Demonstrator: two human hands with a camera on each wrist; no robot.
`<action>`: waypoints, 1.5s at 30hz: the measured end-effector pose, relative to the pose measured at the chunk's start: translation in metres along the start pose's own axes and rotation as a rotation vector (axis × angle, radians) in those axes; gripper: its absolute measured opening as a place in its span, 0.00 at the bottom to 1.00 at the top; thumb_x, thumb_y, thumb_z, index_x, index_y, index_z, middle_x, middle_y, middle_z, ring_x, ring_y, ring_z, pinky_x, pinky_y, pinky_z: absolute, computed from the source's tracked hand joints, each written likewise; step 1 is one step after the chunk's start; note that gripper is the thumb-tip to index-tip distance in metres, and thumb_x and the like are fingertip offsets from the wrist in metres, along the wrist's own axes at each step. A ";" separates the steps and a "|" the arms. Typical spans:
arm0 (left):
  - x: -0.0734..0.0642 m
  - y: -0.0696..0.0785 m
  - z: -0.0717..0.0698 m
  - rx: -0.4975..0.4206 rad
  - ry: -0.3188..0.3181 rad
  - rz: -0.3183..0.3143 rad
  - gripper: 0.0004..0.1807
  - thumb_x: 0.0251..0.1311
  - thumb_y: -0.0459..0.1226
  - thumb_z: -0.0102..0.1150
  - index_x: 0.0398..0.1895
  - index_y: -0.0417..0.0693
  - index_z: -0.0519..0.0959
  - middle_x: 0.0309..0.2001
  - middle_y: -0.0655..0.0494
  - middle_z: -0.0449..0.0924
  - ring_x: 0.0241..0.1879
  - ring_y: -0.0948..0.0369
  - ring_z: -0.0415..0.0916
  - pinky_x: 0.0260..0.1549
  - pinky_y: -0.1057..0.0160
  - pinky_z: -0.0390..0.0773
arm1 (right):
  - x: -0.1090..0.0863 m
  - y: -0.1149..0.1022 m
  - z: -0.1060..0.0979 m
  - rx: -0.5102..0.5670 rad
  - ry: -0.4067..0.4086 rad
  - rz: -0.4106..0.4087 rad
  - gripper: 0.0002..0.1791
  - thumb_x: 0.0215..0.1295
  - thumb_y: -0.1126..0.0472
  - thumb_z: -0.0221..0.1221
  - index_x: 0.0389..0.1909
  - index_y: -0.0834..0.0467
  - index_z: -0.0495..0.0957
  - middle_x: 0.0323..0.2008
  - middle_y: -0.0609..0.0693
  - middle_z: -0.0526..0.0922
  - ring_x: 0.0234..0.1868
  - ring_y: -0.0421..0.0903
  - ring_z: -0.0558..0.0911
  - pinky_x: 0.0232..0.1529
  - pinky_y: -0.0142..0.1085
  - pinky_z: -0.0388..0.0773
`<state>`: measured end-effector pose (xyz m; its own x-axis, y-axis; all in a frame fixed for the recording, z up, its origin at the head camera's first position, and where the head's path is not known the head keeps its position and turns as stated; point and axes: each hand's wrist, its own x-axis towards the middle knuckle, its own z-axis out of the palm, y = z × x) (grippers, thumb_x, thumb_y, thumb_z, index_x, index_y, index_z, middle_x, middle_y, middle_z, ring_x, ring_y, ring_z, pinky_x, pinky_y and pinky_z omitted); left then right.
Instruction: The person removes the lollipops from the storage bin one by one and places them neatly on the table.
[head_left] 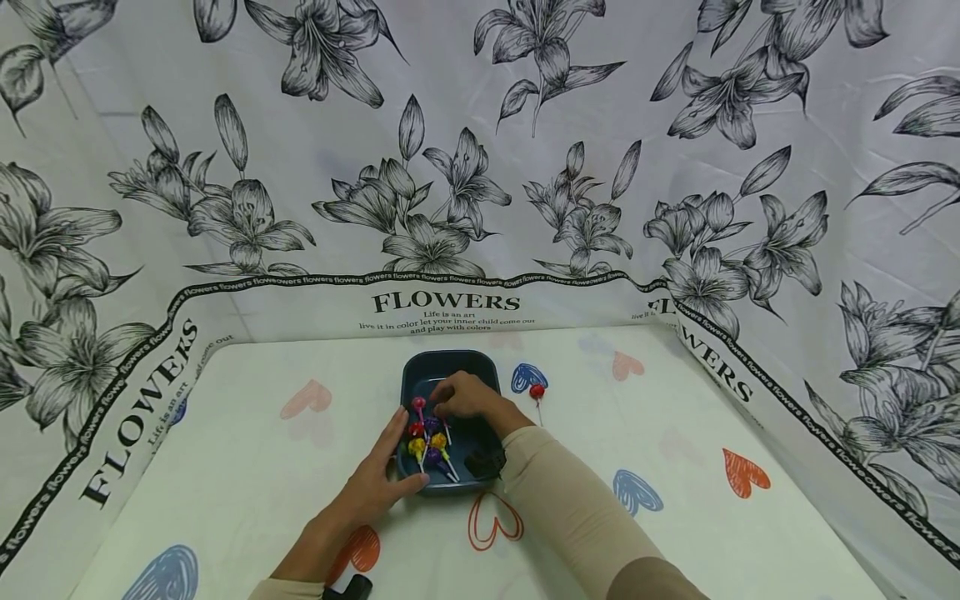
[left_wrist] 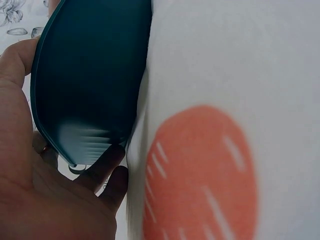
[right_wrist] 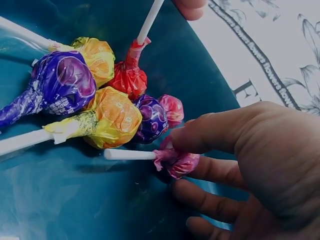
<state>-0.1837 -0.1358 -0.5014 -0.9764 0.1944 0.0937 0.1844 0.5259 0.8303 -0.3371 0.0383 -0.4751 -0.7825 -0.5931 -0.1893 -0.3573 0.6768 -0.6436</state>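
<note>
Resting spread against the blue tray (head_left: 468, 431), the left hand (head_left: 375, 479) is nearest; beyond it, angled down inside, the right hand (head_left: 471, 397) pinches a pink lollipop (right_wrist: 182, 165) beside other lollipops (right_wrist: 117, 117); a red lollipop (head_left: 537, 390) lies outside, right of that hand.

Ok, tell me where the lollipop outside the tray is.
In the head view, the red lollipop lies on the white tablecloth, just right of the dark blue tray, overlapping the lower right of a blue heart print.

8 lollipops (right_wrist: 116, 117), 1 tray (head_left: 472, 435)
</note>
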 end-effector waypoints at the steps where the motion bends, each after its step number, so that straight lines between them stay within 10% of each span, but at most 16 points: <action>1: 0.000 0.000 0.000 -0.001 0.000 0.000 0.49 0.45 0.49 0.62 0.67 0.66 0.41 0.65 0.76 0.33 0.64 0.59 0.35 0.55 0.44 0.44 | 0.000 0.000 0.000 0.003 0.006 -0.002 0.08 0.52 0.56 0.60 0.35 0.46 0.79 0.30 0.39 0.77 0.30 0.36 0.75 0.31 0.31 0.73; 19: -0.001 0.002 0.001 -0.022 0.005 0.014 0.50 0.44 0.47 0.63 0.67 0.65 0.41 0.66 0.72 0.35 0.64 0.58 0.37 0.55 0.45 0.44 | -0.007 -0.016 -0.016 -0.053 0.189 -0.018 0.08 0.53 0.55 0.58 0.35 0.47 0.80 0.26 0.36 0.77 0.27 0.36 0.75 0.26 0.31 0.71; 45: -0.001 0.003 -0.001 -0.025 -0.008 -0.006 0.51 0.43 0.49 0.64 0.66 0.69 0.40 0.65 0.75 0.33 0.64 0.60 0.34 0.55 0.45 0.43 | -0.068 -0.058 -0.076 0.101 0.503 -0.311 0.10 0.55 0.56 0.58 0.38 0.52 0.79 0.35 0.42 0.76 0.30 0.36 0.77 0.26 0.31 0.74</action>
<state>-0.1820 -0.1355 -0.4986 -0.9765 0.1984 0.0842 0.1757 0.5063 0.8443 -0.3019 0.0730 -0.3684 -0.8029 -0.4610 0.3779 -0.5776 0.4451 -0.6843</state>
